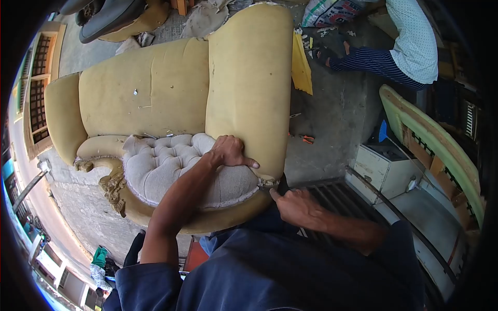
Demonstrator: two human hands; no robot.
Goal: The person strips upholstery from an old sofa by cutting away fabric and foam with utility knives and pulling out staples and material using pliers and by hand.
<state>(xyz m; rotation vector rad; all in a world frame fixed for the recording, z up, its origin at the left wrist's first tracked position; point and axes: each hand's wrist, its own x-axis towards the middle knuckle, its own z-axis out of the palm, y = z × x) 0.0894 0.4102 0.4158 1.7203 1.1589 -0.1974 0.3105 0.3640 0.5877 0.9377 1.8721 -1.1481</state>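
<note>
A sofa [249, 78] with bare yellow foam stands in front of me, its tufted grey back panel [171, 155] set in a carved gold-coloured wooden frame [207, 224]. My left hand [231, 151] presses into the corner where the tufted panel meets the foam; its fingers are curled against the padding and the thumb is stretched to the right. Close to the frame's right end is my right hand [298, 208], fingers curled and one digit pointing at the joint. Whatever it may hold is too small and hidden to make out.
Orange-handled pliers [307, 139] lie on the concrete floor, near a yellow foam strip [301, 65]. A person [412, 46] sits or crouches at upper right. A white cabinet [377, 173] and a green padded panel [436, 140] stand to the right.
</note>
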